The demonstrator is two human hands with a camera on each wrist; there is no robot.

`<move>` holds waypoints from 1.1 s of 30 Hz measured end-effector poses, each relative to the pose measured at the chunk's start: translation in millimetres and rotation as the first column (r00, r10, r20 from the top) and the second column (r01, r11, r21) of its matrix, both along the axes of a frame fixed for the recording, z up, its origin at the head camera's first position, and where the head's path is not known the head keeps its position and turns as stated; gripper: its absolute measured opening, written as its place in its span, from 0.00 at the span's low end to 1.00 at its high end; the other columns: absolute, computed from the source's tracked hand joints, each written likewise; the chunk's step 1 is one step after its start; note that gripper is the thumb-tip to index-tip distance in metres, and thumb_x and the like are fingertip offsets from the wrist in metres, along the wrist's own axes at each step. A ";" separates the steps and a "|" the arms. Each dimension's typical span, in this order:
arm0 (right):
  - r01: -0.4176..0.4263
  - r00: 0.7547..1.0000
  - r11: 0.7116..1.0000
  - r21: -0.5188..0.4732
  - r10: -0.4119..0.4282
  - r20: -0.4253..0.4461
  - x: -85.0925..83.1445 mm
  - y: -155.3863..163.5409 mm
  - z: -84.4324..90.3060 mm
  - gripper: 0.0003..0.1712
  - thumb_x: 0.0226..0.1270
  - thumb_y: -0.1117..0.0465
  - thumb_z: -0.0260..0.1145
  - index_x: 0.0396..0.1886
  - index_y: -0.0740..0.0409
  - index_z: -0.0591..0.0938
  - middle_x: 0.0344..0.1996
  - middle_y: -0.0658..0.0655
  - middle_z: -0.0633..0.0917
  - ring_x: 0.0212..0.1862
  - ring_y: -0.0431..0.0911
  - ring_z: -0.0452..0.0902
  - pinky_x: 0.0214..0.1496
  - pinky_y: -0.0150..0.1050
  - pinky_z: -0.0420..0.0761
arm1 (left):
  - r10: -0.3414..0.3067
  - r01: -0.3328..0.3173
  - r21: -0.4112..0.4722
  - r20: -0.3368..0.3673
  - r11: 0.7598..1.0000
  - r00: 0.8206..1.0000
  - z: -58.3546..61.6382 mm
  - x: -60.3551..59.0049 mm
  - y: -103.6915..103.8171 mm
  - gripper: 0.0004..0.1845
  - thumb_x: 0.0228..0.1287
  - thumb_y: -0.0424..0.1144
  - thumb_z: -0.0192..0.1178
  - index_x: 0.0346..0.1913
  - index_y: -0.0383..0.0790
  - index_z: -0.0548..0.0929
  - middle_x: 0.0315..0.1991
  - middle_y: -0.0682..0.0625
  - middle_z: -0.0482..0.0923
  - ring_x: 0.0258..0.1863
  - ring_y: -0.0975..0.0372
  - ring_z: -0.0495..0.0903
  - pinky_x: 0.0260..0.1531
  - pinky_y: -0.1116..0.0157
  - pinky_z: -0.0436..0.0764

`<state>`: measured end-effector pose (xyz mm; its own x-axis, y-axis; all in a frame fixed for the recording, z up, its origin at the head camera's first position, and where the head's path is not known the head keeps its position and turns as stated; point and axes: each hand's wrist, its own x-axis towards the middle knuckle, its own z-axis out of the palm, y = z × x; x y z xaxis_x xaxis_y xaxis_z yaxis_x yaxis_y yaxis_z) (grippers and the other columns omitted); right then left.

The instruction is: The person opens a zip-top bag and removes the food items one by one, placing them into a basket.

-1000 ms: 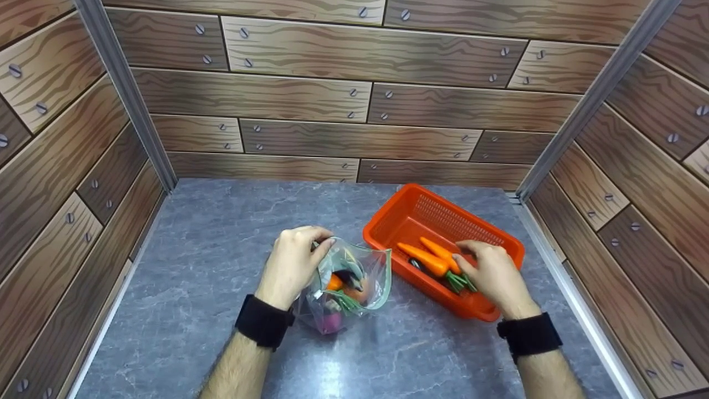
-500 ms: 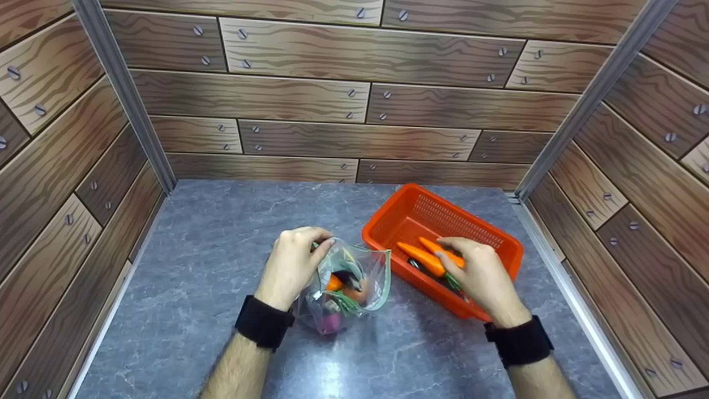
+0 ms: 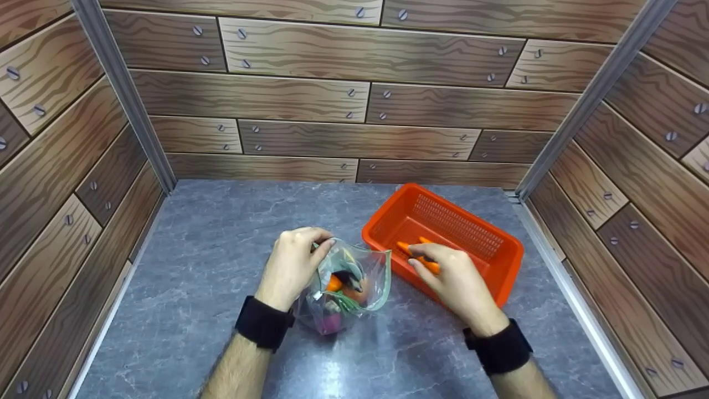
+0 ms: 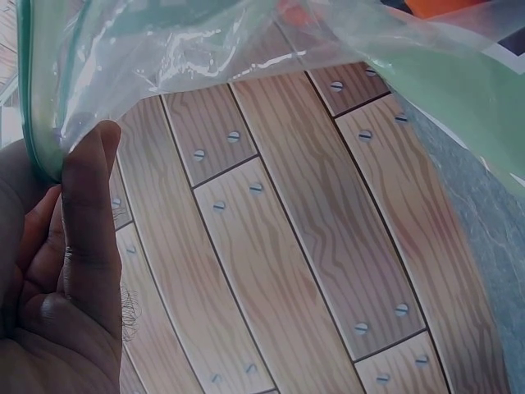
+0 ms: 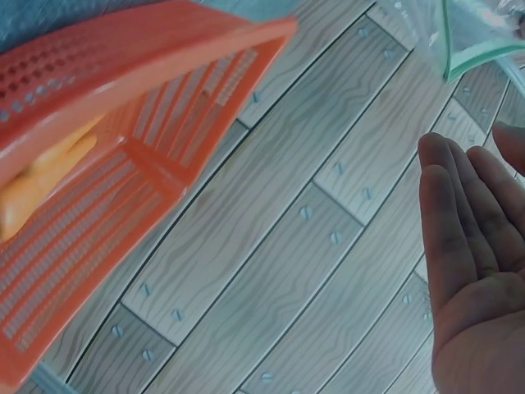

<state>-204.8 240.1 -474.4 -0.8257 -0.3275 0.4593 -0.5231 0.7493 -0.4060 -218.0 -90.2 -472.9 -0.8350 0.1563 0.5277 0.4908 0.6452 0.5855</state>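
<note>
Left hand (image 3: 292, 265) pinches the zip bag (image 3: 354, 277) rim; right hand (image 3: 454, 280), at 3 o'clock, grips a carrot (image 3: 412, 252) over the orange basket (image 3: 498, 244).

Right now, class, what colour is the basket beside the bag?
Orange; the basket shows best in the head view.

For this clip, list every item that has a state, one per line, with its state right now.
plastic bag: open, standing on the counter, holds toy vegetables
left hand: pinches the bag's rim
orange basket: upright, open-topped, holds carrots
carrots: lying in the basket, partly hidden by the right hand
right hand: over the carrots; grip unclear
</note>
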 end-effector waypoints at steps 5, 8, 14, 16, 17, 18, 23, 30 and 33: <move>-0.027 1.000 1.000 0.013 0.027 -0.002 1.5 -12.0 -1.7 0.15 0.79 0.65 0.83 0.61 0.56 0.96 0.56 0.54 0.99 0.59 0.51 0.98 0.61 0.52 0.97 | -0.001 0.001 0.001 0.002 1.000 1.000 -0.2 0.3 0.0 0.04 0.82 0.35 0.76 0.48 0.40 0.99 0.42 0.47 0.99 0.42 0.56 0.97 0.43 0.55 0.96; -0.051 0.999 0.998 0.022 0.051 -0.014 2.3 -19.2 -3.3 0.14 0.79 0.64 0.83 0.60 0.56 0.96 0.56 0.54 0.99 0.58 0.51 0.98 0.62 0.53 0.97 | 0.001 -0.001 -0.003 0.005 1.000 1.000 -0.3 0.2 0.3 0.04 0.82 0.35 0.76 0.48 0.40 0.99 0.42 0.47 0.99 0.42 0.56 0.97 0.43 0.55 0.96; -0.099 0.994 0.994 0.038 0.101 -0.039 4.8 -32.4 -7.0 0.16 0.78 0.65 0.83 0.62 0.57 0.95 0.55 0.56 0.99 0.58 0.51 0.98 0.61 0.50 0.98 | 0.000 0.000 0.001 0.011 1.000 1.000 -0.4 0.2 0.7 0.04 0.82 0.35 0.76 0.49 0.40 0.99 0.43 0.46 0.99 0.42 0.55 0.97 0.44 0.54 0.97; -0.109 0.993 0.993 0.042 0.111 -0.044 6.1 -36.4 -8.4 0.16 0.77 0.65 0.84 0.61 0.59 0.95 0.56 0.57 0.99 0.57 0.51 0.98 0.60 0.49 0.98 | 0.000 0.000 0.003 0.011 1.000 1.000 -0.4 0.1 0.7 0.04 0.82 0.35 0.76 0.49 0.40 0.99 0.42 0.46 0.99 0.42 0.55 0.97 0.44 0.54 0.97; -0.114 0.992 0.993 0.044 0.116 -0.045 6.7 -38.4 -9.3 0.16 0.77 0.65 0.84 0.61 0.59 0.95 0.56 0.57 0.99 0.57 0.51 0.98 0.59 0.49 0.98 | 0.000 0.000 0.003 0.010 1.000 1.000 -0.5 0.1 0.7 0.04 0.81 0.35 0.76 0.49 0.40 0.99 0.43 0.46 0.99 0.42 0.55 0.98 0.44 0.54 0.97; -0.122 0.991 0.992 0.045 0.123 -0.044 7.3 -40.3 -10.0 0.16 0.77 0.65 0.83 0.61 0.59 0.95 0.56 0.57 0.99 0.56 0.51 0.97 0.58 0.48 0.98 | 0.000 0.000 0.003 0.009 1.000 1.000 -0.5 0.0 0.7 0.04 0.81 0.35 0.76 0.49 0.40 0.99 0.42 0.46 0.99 0.42 0.55 0.98 0.44 0.54 0.97; -0.148 0.989 0.988 0.040 0.148 -0.006 9.2 -48.5 -15.0 0.16 0.79 0.65 0.83 0.62 0.59 0.95 0.56 0.56 0.99 0.51 0.47 0.97 0.54 0.44 0.98 | 0.000 0.000 -0.001 0.000 1.000 1.000 -0.9 0.1 1.0 0.04 0.81 0.35 0.76 0.48 0.39 0.99 0.43 0.45 0.99 0.43 0.54 0.98 0.45 0.54 0.97; -0.155 0.987 0.985 0.076 0.151 0.060 10.1 -59.6 -21.0 0.14 0.79 0.65 0.82 0.60 0.58 0.95 0.52 0.56 0.99 0.47 0.45 0.95 0.49 0.42 0.97 | 0.000 0.000 -0.003 0.004 1.000 1.000 -1.1 0.8 1.9 0.04 0.81 0.35 0.76 0.48 0.40 0.99 0.43 0.46 0.99 0.43 0.55 0.98 0.44 0.55 0.97; -0.166 0.984 0.981 0.095 0.159 0.078 9.7 -64.2 -24.3 0.13 0.79 0.65 0.82 0.60 0.58 0.95 0.50 0.55 0.99 0.48 0.46 0.96 0.50 0.42 0.97 | -0.005 0.005 -0.004 0.010 1.000 1.000 -1.0 0.6 2.5 0.04 0.82 0.35 0.75 0.49 0.40 0.98 0.43 0.46 0.99 0.43 0.56 0.98 0.43 0.56 0.96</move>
<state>-195.1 176.0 -498.7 -0.7863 -0.5021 0.3600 -0.6145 0.6955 -0.3724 -217.5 -87.7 -473.9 -0.8395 0.1628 0.5184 0.4882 0.6449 0.5881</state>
